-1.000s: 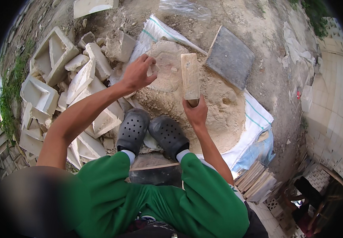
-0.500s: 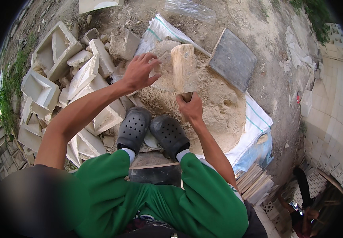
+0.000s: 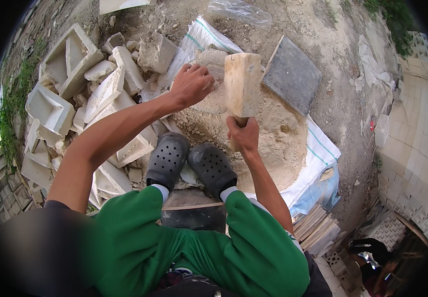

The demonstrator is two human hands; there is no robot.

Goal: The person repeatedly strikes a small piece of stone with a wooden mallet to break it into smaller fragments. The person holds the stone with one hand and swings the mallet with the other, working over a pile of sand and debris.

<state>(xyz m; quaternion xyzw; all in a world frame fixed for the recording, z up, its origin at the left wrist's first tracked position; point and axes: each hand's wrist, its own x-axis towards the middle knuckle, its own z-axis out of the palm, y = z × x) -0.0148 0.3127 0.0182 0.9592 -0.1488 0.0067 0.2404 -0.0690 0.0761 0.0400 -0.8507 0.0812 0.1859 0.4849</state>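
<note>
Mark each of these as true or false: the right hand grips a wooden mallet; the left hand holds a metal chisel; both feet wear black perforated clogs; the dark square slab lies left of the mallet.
1. The right hand grips a pale wooden mallet by its handle. True.
2. The left hand holds a metal chisel. False: it rests on a pale stone lump; no chisel shows.
3. Both feet wear black perforated clogs. True.
4. The dark grey square slab lies left of the mallet. False: it lies to its right.

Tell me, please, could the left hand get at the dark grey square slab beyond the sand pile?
Probably not easily: the left hand rests on a pale stone chunk, and the raised wooden mallet stands between it and the slab.
</note>
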